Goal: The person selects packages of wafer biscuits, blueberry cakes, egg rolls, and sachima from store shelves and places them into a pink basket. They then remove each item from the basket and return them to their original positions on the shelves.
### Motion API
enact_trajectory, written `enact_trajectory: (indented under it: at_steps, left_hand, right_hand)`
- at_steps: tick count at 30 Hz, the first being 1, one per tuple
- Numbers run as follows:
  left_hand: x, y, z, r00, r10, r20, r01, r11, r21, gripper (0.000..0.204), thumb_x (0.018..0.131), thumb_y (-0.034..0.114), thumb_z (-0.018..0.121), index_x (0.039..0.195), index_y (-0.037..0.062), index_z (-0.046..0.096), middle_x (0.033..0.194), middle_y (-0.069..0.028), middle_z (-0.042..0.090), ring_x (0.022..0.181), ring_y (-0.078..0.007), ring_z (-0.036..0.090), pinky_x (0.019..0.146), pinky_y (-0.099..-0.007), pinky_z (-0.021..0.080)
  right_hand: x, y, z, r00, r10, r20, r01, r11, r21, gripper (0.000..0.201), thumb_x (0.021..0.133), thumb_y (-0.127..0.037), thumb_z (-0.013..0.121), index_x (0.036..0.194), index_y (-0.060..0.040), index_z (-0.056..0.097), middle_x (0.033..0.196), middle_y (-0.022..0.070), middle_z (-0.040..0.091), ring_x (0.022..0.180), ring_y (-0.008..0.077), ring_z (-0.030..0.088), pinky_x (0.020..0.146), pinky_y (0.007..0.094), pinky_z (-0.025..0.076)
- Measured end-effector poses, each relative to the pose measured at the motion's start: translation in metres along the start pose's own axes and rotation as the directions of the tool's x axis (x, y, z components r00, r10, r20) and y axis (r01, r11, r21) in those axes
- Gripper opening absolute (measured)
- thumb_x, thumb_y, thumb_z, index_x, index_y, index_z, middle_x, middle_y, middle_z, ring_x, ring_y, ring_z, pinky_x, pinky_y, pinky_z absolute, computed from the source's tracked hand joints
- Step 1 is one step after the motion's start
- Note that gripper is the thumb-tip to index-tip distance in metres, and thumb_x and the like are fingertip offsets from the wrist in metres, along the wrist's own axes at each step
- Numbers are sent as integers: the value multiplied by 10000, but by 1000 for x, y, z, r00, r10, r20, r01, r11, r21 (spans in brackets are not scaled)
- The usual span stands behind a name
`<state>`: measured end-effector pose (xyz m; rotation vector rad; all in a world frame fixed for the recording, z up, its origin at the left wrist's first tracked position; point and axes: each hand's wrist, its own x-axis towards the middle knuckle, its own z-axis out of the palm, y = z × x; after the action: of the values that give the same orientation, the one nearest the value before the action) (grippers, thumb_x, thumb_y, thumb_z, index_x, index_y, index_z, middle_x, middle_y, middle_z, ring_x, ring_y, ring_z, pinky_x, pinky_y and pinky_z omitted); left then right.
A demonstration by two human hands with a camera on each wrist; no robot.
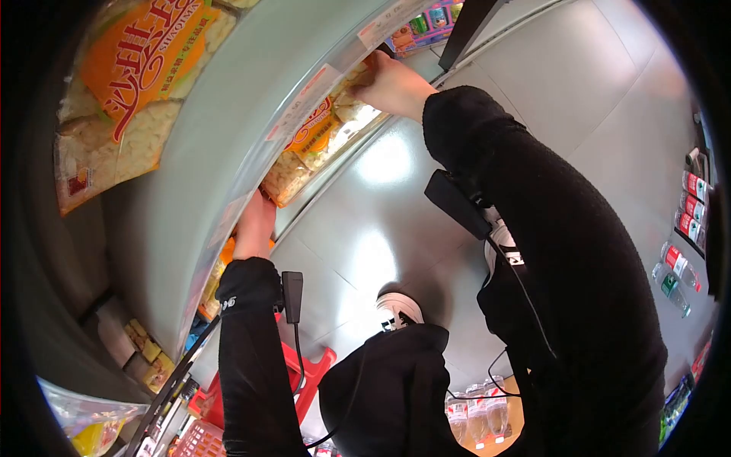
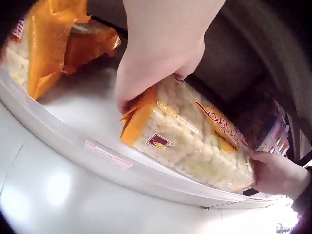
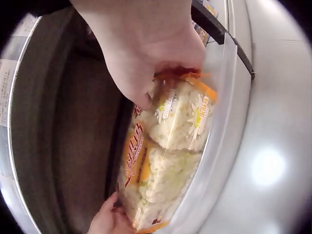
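A long clear-and-orange snack package (image 1: 314,141) lies on a shelf behind its transparent front lip, held at both ends. My left hand (image 1: 256,226) grips the near end; in the left wrist view that hand (image 2: 163,53) has its fingers behind the package (image 2: 195,131), partly hidden. My right hand (image 1: 394,85) grips the far end, and in the right wrist view this hand (image 3: 146,53) curls over the orange end of the package (image 3: 168,146), thumb along its side.
Another package (image 1: 137,84) sits on the shelf above. Orange packages (image 2: 53,44) stand beside the left hand on the same shelf. Price labels (image 2: 108,155) line the shelf edge. A red stool (image 1: 308,373), a red basket (image 1: 199,440) and bottles (image 1: 477,415) are on the floor side.
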<state>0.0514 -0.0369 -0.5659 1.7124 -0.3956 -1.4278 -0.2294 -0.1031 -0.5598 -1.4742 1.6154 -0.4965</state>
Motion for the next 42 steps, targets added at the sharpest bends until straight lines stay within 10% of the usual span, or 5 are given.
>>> enact_trajectory:
  at_steps: [11, 22, 31, 37, 42]
  left_hand:
    - [-39, 6, 3, 984, 115, 135, -114, 993, -15, 441, 874, 273, 419, 1243, 44, 341, 1251, -75, 407, 1131, -204, 417, 940, -336, 338]
    - [-234, 3, 12, 995, -84, 54, 86, 995, -44, 314, 854, 183, 443, 1106, -2, 412, 1071, -68, 495, 1002, -140, 467, 862, -275, 361]
    - [-317, 88, 47, 961, 271, 59, -275, 959, 69, 476, 789, 121, 415, 1228, -16, 287, 1245, -123, 368, 1166, -207, 349, 978, -345, 246]
    - [-296, 116, 53, 900, 429, 80, -435, 897, 76, 555, 772, 135, 428, 1269, -14, 231, 1274, -120, 335, 1188, -227, 323, 983, -357, 246]
    - [-276, 137, 51, 792, 603, 100, -604, 797, -17, 566, 706, 66, 403, 1251, 26, 257, 1255, -101, 339, 1165, -206, 322, 965, -347, 240]
  right_hand:
    - [-35, -40, -11, 999, 20, -27, -20, 1000, -7, 541, 635, -286, 638, 990, 91, 480, 902, 208, 586, 861, 296, 577, 760, 324, 447]
    - [-176, -74, -91, 960, 210, 187, -201, 978, -62, 481, 681, -227, 609, 1027, 58, 435, 959, 216, 543, 924, 328, 531, 784, 367, 421]
    - [-232, -132, -159, 995, 64, 81, -82, 964, 252, 528, 732, -149, 620, 1157, 23, 357, 1011, 159, 517, 979, 251, 513, 825, 319, 393]
    - [-205, -151, -155, 966, -156, -208, 216, 925, 312, 417, 693, -118, 603, 1015, 40, 390, 874, 207, 548, 866, 366, 523, 723, 380, 428]
    - [-180, -168, -158, 951, -225, -212, 289, 889, 354, 441, 721, -90, 597, 1093, 20, 386, 951, 137, 544, 927, 237, 512, 786, 322, 401]
